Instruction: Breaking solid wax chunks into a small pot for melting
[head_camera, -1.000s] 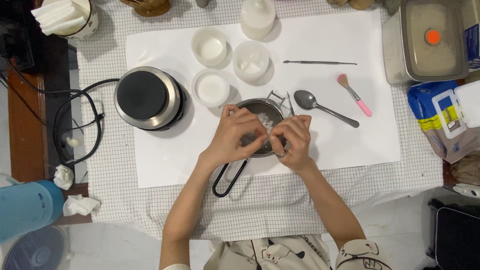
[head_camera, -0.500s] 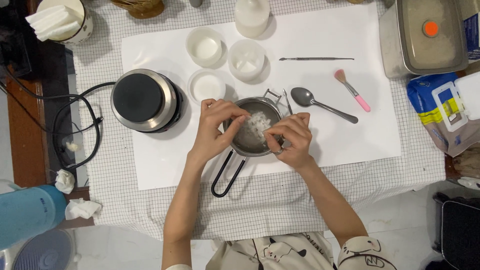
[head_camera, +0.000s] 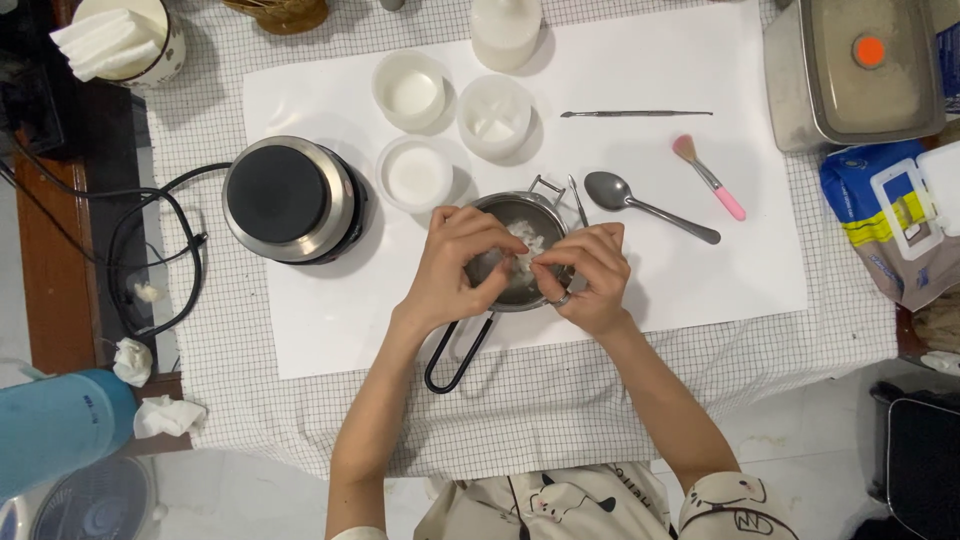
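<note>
Spillage is the likely risk: white flakes (head_camera: 524, 243) are pinched between both hands, left hand (head_camera: 458, 262) and right hand (head_camera: 590, 272) curled shut over the small steel pot (head_camera: 510, 290) at mid-worktop, and crumbs could be scattered onto the white paper sheet (head_camera: 700, 270).
</note>
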